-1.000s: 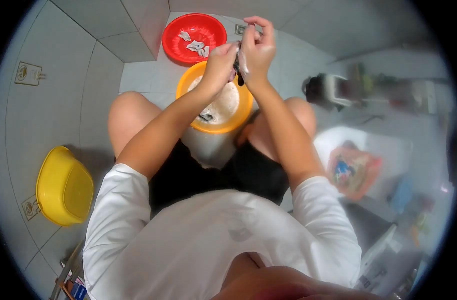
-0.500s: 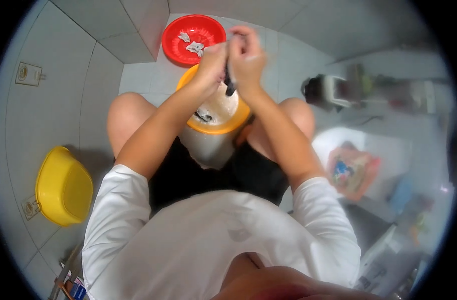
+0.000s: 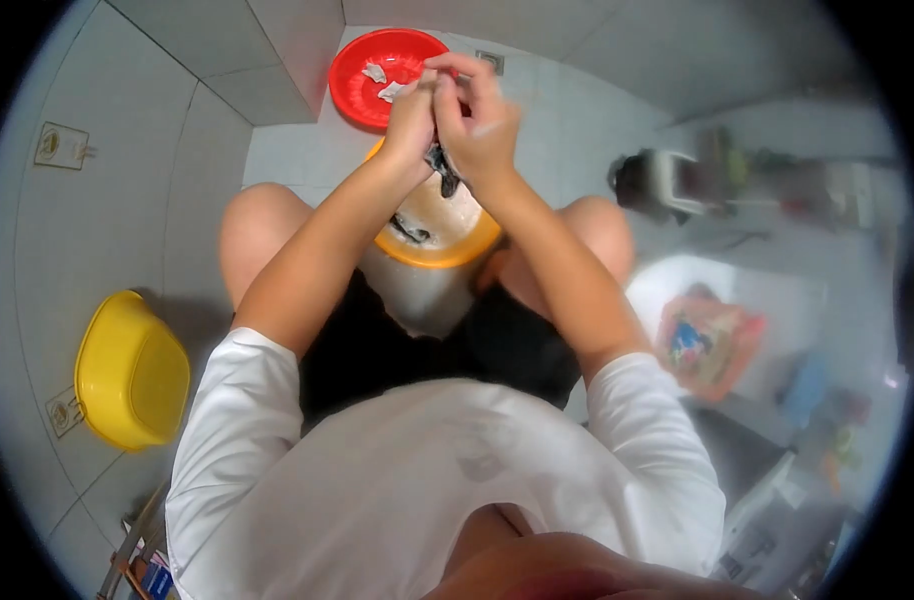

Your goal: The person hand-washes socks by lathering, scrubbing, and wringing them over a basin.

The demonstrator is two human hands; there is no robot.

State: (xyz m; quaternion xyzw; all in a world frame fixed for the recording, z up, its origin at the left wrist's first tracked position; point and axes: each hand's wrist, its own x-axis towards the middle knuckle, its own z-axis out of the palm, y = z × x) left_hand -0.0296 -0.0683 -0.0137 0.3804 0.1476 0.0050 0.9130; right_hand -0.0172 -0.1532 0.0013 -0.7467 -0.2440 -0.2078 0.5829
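Both hands are pressed together over an orange-rimmed bucket between the knees. A small dark cloth with suds on it hangs out below them. My left hand is closed on its left side, and my right hand wraps round it from the right with fingers curled. Cloudy, foamy water fills the bucket, where another dark piece floats near the left wall.
Behind the bucket is a red basin holding white cloth pieces. A yellow basin leans on the left wall. To the right are a pink plastic bag and blurred objects.
Both hands have moved left together, now partly covering the red basin, with the dark cloth still between them. It hangs a little lower over the bucket than at first.
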